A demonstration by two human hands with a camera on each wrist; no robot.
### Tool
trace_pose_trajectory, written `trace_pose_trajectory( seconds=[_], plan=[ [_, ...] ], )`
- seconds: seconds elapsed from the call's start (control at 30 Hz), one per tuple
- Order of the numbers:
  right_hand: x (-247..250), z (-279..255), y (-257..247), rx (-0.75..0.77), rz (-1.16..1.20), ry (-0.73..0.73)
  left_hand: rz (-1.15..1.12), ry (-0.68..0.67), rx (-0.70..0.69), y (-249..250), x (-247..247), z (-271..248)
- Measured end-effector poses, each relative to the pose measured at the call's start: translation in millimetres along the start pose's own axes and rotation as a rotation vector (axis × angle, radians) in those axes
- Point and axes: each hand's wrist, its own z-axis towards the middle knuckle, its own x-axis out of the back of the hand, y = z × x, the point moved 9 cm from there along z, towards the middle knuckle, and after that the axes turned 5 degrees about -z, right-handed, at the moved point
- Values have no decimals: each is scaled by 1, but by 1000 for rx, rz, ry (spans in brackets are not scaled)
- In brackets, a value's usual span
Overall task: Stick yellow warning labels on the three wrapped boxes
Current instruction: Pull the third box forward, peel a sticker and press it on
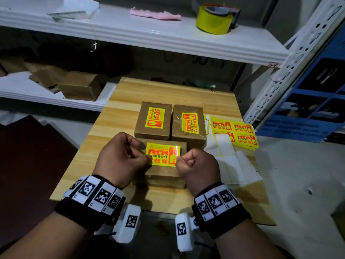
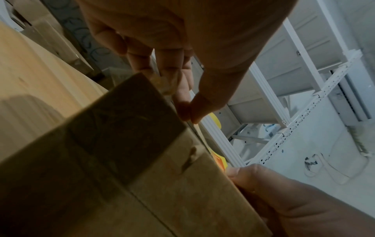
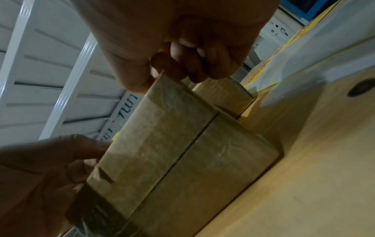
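Item under handling: one yellow label (image 1: 163,155), held flat just above the near box (image 1: 164,174) at centre frame in the head view. The left hand (image 1: 119,157) pinches its left edge between thumb and fingers; the right hand (image 1: 196,165) pinches its right edge, the other fingers curled into the palm. Whether any part of the label already touches the box top cannot be settled from these views, since the wrist cameras look up from below the box edge and show little of it.

Handling judgement: the label is thin, glossy and limp, light to carry, and likely to curl or stick to itself if let slack. Holding it by opposite short edges, taut, is the sound grip; laying one edge down first and smoothing across should avoid creases.

Appearance: bright yellow rectangle, red print with a broken-glass symbol and characters (too small to read with confidence).

Condition of the remaining work: the left far box (image 1: 153,120) bears a label lying flat. The right far box (image 1: 189,124) bears one set slightly askew, with a lifted corner. A label sheet (image 1: 240,131) and spent white backing (image 1: 229,161) lie at right of the boxes on the table (image 1: 119,101).
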Motion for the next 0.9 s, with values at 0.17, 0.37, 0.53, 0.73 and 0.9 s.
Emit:
trace_pose_trajectory(
  seconds=[0.17, 0.37, 0.53, 0.73, 0.9],
  plan=[
    [-2, -1, -3, 9, -76, 11, 77, 20, -9, -5, -2, 1],
    [-1, -3, -8, 8, -147, -4, 118, 50, -45, 1, -3, -2],
    [8, -4, -12, 55, -208, 30, 43, 8, 36, -8, -2, 1],
    [-8, -17, -37, 380, -382, -46, -189, 129, 125, -25, -3, 4],
    [-38, -27, -35, 476, -587, -279, -72, 94, 148, -34, -19, 6]
  ],
)
